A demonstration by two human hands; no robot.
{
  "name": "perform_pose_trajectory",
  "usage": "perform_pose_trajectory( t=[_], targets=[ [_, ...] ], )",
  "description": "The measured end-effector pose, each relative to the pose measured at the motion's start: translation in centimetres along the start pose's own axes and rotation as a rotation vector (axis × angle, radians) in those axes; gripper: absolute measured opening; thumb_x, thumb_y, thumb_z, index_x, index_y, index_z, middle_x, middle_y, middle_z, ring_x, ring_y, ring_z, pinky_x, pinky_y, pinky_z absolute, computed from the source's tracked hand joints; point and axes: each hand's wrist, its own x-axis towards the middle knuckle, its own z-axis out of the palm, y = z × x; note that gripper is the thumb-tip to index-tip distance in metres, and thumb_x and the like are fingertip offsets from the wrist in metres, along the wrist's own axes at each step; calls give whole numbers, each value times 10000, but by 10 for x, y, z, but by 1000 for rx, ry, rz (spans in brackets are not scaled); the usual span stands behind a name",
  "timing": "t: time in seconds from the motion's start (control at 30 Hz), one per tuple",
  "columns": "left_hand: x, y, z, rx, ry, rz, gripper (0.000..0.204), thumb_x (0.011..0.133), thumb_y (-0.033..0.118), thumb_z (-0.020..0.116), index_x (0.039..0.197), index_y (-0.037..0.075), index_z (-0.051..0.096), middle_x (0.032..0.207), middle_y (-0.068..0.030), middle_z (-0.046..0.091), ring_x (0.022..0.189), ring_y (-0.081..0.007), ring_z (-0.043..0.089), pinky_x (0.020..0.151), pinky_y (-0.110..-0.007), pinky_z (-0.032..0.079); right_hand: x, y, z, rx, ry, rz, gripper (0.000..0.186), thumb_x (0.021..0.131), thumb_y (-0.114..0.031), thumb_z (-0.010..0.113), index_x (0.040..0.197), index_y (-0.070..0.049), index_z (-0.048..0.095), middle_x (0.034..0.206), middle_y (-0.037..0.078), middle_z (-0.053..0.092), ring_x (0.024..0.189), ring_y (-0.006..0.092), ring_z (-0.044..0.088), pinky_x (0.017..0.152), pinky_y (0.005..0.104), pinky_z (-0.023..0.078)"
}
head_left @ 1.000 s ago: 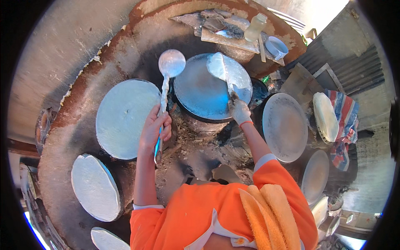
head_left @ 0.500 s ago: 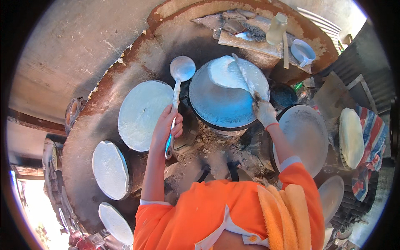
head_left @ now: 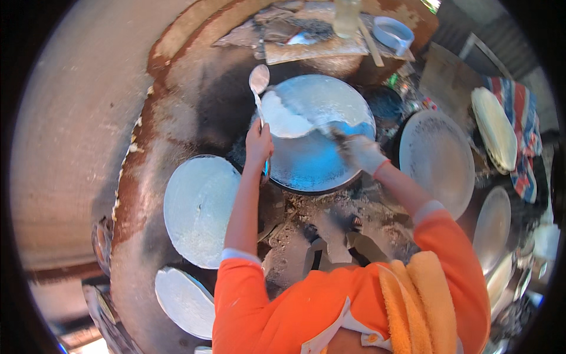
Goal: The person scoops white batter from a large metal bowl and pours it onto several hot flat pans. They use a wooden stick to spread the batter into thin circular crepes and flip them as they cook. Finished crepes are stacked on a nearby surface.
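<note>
My left hand (head_left: pixel 259 144) is closed around the handle of a metal ladle (head_left: pixel 259 78), its round bowl raised beside the far left rim of a large round griddle (head_left: pixel 295 162). My right hand (head_left: pixel 364 152), in a pale glove with a reddish cuff, is over the griddle's right side. It grips a long flat batter spreader (head_left: pixel 337 137), smeared by motion, whose blade is hard to make out. White batter (head_left: pixel 287 120) covers the far part of the griddle in a thick wavy-edged layer. The near part of the surface shows bluish grey.
Other griddles carry pale sheets: one at left (head_left: pixel 200 209), another at lower left (head_left: pixel 186 301). A bare-looking griddle (head_left: pixel 437 162) stands at right. Folded pale flatbreads (head_left: pixel 494 127) lie on striped cloth (head_left: pixel 519 112). A bottle (head_left: pixel 346 17) and white cup (head_left: pixel 393 34) occupy the back ledge.
The view has shifted and turned. My right hand has swept the spreader across the batter, which now covers more of the far griddle. The ladle stays in my left hand.
</note>
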Motion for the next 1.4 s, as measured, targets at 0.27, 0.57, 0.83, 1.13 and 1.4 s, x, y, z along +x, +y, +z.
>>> perform_pose_trajectory(
  t=[0.27, 0.57, 0.83, 1.13, 1.4],
  targets=[
    [-111, -3, 9, 874, -32, 38, 512, 882, 178, 472, 1352, 86, 293, 866, -211, 561, 755, -374, 578, 639, -455, 447, -28, 23, 35, 678, -117, 150, 431, 880, -298, 481, 1287, -164, 438, 900, 155, 618, 756, 232, 617, 633, 342, 499],
    [-236, -1, -11, 984, 30, -130, 552, 864, 146, 487, 1376, 138, 281, 820, -199, 556, 706, -380, 562, 605, -465, 437, -47, -1, -17, 390, -95, -112, 393, 884, -363, 453, 1214, -152, 495, 945, 169, 611, 839, 315, 605, 711, 401, 497],
    [-294, 5, 34, 641, 88, -167, 569, 834, 97, 513, 1360, 59, 299, 898, -240, 579, 761, -402, 558, 630, -438, 448, -25, -15, 48, 191, 81, -406, 324, 913, -93, 390, 1214, 5, 463, 920, 112, 620, 784, 181, 600, 660, 322, 486],
    [-247, -15, -8, 26, 174, -177, 461, 854, 93, 509, 1291, 3, 392, 1068, -172, 588, 920, -203, 557, 777, -286, 441, -116, -28, 69, 1968, -198, 274, 265, 883, -145, 486, 1120, -31, 511, 867, 53, 604, 720, 210, 600, 673, 345, 507],
    [-258, -10, -42, -328, -312, -115, 512, 861, 48, 508, 1339, 12, 328, 861, -54, 574, 718, -95, 551, 578, -232, 441, -203, -143, 66, 1768, 74, 444, 450, 875, -250, 563, 1275, -107, 416, 769, -26, 537, 569, 74, 504, 462, 263, 465]
  ],
)
